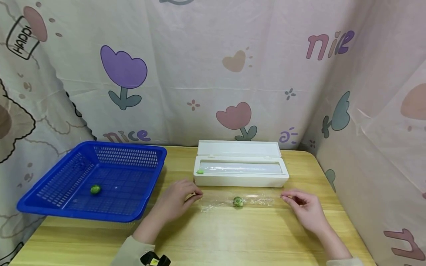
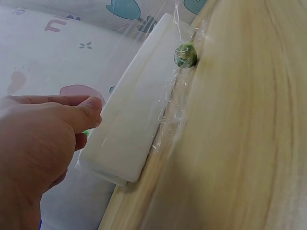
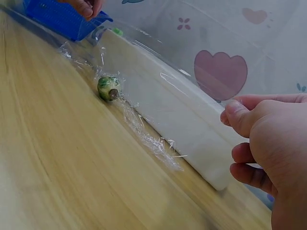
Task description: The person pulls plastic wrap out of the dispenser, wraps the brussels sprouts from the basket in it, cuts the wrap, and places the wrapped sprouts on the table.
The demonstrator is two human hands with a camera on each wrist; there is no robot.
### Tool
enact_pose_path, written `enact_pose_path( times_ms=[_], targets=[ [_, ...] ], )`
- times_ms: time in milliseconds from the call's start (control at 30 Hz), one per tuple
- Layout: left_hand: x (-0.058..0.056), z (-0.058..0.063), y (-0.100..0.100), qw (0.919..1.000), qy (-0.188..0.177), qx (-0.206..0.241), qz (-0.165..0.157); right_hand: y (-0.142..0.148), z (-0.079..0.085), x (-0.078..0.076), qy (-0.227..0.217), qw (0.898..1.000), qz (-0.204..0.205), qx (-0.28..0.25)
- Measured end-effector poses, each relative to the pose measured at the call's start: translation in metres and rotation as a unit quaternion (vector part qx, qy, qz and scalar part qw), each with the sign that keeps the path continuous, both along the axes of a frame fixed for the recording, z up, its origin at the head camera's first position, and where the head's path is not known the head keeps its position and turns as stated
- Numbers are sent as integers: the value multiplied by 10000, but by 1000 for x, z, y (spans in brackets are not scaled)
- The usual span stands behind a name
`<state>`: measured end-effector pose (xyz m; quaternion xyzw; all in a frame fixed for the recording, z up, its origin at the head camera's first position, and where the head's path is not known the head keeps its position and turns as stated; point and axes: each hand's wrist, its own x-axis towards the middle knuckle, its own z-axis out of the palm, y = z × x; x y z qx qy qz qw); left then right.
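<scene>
A small Brussels sprout (image 1: 237, 201) lies wrapped in clear plastic wrap (image 1: 263, 200), which stretches out to both sides of it. My left hand (image 1: 179, 197) pinches the wrap's left corner between thumb and forefinger; in the left wrist view those fingertips (image 2: 93, 108) meet. On the other side, my right hand (image 1: 304, 208) pinches the right corner the same way, its other fingers curled loosely in the right wrist view. The film between the hands rises over the sprout, nearly invisible. Behind it stands a white wrap dispenser box (image 1: 241, 181) with its lid raised.
A blue plastic basket (image 1: 139, 207) stands at the left of the wooden table (image 1: 233, 240), with another Brussels sprout (image 1: 95, 189) inside. A green slider (image 1: 200, 171) sits at the dispenser's left end. Printed curtains (image 1: 186, 66) hang behind and at both sides.
</scene>
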<state>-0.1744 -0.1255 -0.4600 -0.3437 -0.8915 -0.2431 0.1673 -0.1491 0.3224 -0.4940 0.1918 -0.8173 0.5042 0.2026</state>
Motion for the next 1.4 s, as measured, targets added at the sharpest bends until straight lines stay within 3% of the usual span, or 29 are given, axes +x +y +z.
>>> enact_pose_path(
  times_ms=[500, 733, 900, 1167, 1400],
  targets=[
    [14, -4, -3, 9994, -70, 69, -342, 5, 1, 15, -135, 9996, 220, 138],
    [21, -10, -2, 9977, -196, -131, -635, 9, -3, 23, -366, 9981, 283, 398],
    [25, -18, -3, 9948, -525, -273, -825, 12, -6, 29, -532, 9962, 445, 532],
    [25, -28, -6, 9897, -1175, -349, -741, 13, -15, 32, -643, 9914, 909, 687],
    [26, -37, -9, 9859, -1431, -349, -791, 13, -20, 33, -758, 9837, 1197, 1111]
  ],
)
